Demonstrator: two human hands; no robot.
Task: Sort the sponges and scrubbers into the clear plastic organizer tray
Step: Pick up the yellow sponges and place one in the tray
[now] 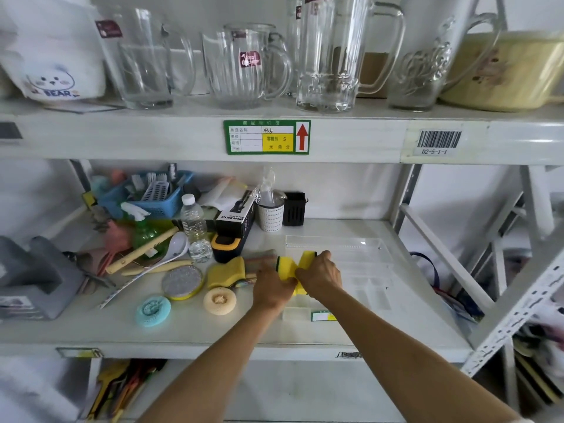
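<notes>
Now Both Hands on Yellow Sponges at the Tray's Edge

Now my left hand (274, 285) and right hand (320, 277) meet at the near-left edge of the clear plastic organizer tray (366, 264), each set of fingers curled shut around a yellow sponge (287, 265); the second yellow sponge (307, 258) sits under my right fingers. Just left of my left fingers lies another yellow sponge (225, 271) on the shelf (213, 328). Further left rest a silver scrubber (182, 282), a beige round scrubber (219, 300) and a teal round scrubber (153, 310).
</notes>
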